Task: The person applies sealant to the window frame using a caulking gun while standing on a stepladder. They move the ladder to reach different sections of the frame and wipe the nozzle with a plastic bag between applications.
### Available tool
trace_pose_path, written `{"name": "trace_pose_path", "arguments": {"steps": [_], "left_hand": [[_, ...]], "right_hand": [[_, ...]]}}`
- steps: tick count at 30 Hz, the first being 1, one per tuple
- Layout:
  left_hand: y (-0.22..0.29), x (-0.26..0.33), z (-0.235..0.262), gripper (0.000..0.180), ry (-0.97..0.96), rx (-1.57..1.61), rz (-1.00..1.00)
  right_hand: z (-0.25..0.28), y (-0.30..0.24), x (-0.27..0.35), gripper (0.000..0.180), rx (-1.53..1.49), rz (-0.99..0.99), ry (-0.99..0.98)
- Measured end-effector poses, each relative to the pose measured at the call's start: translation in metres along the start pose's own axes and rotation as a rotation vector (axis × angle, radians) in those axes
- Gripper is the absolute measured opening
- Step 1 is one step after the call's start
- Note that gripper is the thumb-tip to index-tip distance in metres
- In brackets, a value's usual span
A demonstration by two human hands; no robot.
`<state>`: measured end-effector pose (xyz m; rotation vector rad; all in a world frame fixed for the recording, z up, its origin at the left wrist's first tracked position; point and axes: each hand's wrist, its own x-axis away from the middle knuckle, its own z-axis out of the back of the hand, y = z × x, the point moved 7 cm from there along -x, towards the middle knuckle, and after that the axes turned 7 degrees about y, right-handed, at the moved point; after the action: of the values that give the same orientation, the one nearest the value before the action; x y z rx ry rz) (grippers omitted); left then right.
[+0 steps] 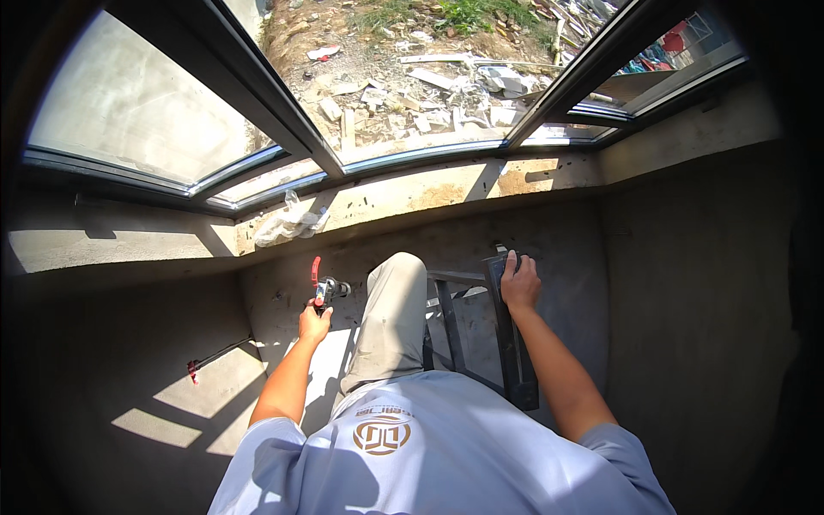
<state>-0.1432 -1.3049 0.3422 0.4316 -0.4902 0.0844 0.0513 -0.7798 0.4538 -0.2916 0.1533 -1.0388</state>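
My left hand (315,324) is closed around the grip of a small hand tool (324,293), with a curved red piece rising from it and a grey and black body turned to the right. Its exact kind does not show. To the right of my bent leg (390,318), my right hand (521,283) has its fingers wrapped over the upper end of a dark metal frame (451,322) with crossbars, which looks like a stand or step. The frame's lower part is partly hidden behind my shirt.
Ahead runs a rough concrete sill (438,189) under dark-framed windows (292,94), with a crumpled clear plastic bag (292,225) on its left part. A dark rod with a red end (215,354) lies at lower left. Rubble (429,86) is outside.
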Motion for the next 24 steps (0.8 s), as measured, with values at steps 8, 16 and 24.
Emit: {"name": "trace_pose_path", "arguments": {"steps": [8, 16, 24], "left_hand": [[-0.029, 0.007, 0.014, 0.048, -0.089, -0.105, -0.036], [-0.061, -0.03, -0.016, 0.046, -0.189, -0.196, 0.037], [-0.084, -0.039, -0.024, 0.04, -0.169, -0.128, 0.099]], "right_hand": [[0.007, -0.006, 0.003, 0.048, 0.045, 0.006, 0.046], [0.003, -0.005, -0.001, 0.044, -0.022, -0.011, -0.001], [0.005, -0.008, -0.002, 0.042, -0.034, 0.011, -0.045]]}}
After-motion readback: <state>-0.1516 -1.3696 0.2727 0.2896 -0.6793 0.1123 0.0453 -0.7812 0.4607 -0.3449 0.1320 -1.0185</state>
